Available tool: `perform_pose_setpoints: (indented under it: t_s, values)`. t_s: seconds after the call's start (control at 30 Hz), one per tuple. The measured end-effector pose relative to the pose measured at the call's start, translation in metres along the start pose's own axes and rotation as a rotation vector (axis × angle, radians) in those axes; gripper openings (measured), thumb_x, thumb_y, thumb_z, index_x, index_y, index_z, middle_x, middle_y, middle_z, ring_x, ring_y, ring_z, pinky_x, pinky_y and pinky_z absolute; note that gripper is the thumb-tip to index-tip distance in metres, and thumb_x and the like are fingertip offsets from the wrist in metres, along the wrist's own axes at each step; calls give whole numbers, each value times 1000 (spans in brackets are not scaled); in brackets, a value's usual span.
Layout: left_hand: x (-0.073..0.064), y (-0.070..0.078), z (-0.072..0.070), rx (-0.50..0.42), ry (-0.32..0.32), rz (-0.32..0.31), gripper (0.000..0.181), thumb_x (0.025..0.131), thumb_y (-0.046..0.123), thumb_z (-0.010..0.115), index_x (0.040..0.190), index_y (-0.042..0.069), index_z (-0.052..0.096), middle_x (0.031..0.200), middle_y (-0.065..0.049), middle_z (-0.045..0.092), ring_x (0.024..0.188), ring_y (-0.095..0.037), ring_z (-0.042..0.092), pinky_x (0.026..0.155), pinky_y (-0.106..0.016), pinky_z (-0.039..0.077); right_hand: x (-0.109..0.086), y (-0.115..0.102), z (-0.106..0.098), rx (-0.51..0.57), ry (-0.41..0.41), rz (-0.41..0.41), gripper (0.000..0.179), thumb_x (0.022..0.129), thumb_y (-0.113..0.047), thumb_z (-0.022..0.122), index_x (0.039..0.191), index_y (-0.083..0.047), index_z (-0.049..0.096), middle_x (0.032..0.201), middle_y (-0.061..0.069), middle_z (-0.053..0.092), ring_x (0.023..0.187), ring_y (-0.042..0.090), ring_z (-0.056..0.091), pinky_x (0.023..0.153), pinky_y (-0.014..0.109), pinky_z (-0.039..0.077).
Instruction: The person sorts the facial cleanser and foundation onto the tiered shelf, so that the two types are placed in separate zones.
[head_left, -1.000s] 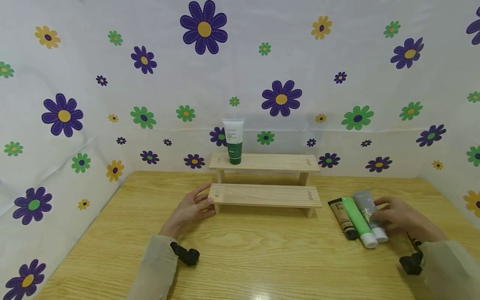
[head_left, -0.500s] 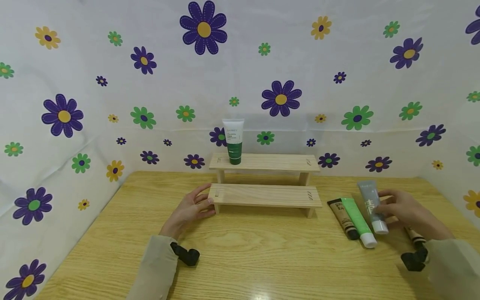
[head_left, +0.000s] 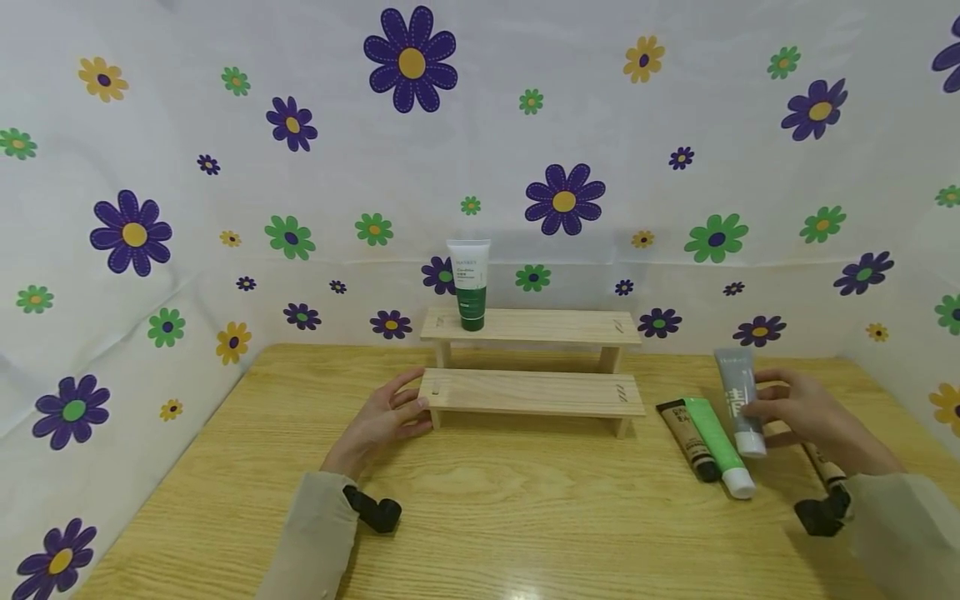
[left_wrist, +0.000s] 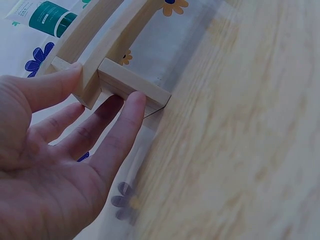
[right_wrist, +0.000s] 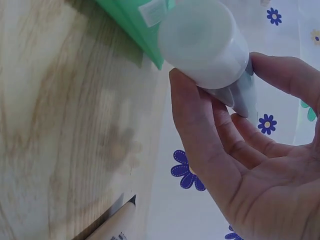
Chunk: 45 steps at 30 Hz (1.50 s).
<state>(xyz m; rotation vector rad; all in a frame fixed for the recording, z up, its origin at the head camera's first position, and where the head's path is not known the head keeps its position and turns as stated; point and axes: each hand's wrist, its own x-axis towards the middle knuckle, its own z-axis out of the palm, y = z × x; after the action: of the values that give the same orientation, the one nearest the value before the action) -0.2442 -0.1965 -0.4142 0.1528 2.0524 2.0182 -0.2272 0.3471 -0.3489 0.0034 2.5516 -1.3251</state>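
Note:
My right hand [head_left: 806, 417] grips a grey squeeze tube [head_left: 740, 400] with a white cap, between thumb and fingers. In the right wrist view the white cap [right_wrist: 200, 45] faces the camera and the tube is raised off the table. My left hand [head_left: 382, 421] holds the left end of a two-step wooden display rack [head_left: 532, 390]. In the left wrist view its thumb lies on the board's end and the fingers [left_wrist: 132, 115] reach the leg. On the upper step a white and green tube [head_left: 471, 287] stands upright on its cap, near the left end.
A green tube [head_left: 716, 442] with a white cap and a brown tube [head_left: 690, 442] with a black cap lie side by side, right of the rack. Another brown tube [head_left: 825, 467] lies partly hidden under my right wrist. A flowered cloth [head_left: 480, 125] hangs behind the table [head_left: 480, 517].
My right hand has lifted the grey tube from beside the green one and moved it slightly away from me. My left hand keeps its place on the rack.

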Motion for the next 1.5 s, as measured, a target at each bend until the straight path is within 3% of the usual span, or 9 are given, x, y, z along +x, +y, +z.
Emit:
perform_pose_setpoints:
  t_s: [0.43,0.7,1.2,1.5]
  values:
    - [0,1,1,8,1,0,58,107,0,46,161,4,23,151,-34,38,129,-45,51,99,-46,52,1,-11,6,16,21,-51,73,102,-6,56,147,20,5,135,49,31,101,38,60,79,50,61]
    - [-1,1,1,-1,11,-9,58,107,0,46,161,5,24,150,-33,39,129,-45,51,100,-47,52,5,-20,10,11,54,-74,75,102,-8,57,149,17,4,135,49,32,108,53,55,78,51,61]
    - [-1,2,2,-7,9,-14,59,107,-1,45,161,6,24,151,-32,38,131,-45,49,101,-47,51,13,-44,14,7,99,-151,74,100,-4,60,149,19,8,132,45,37,100,40,62,77,46,62]
    - [-2,3,3,4,19,-20,58,107,0,45,161,6,24,152,-32,37,131,-46,49,101,-47,51,18,-61,19,42,136,-172,80,98,-5,64,152,14,9,138,44,36,110,51,55,77,45,61]
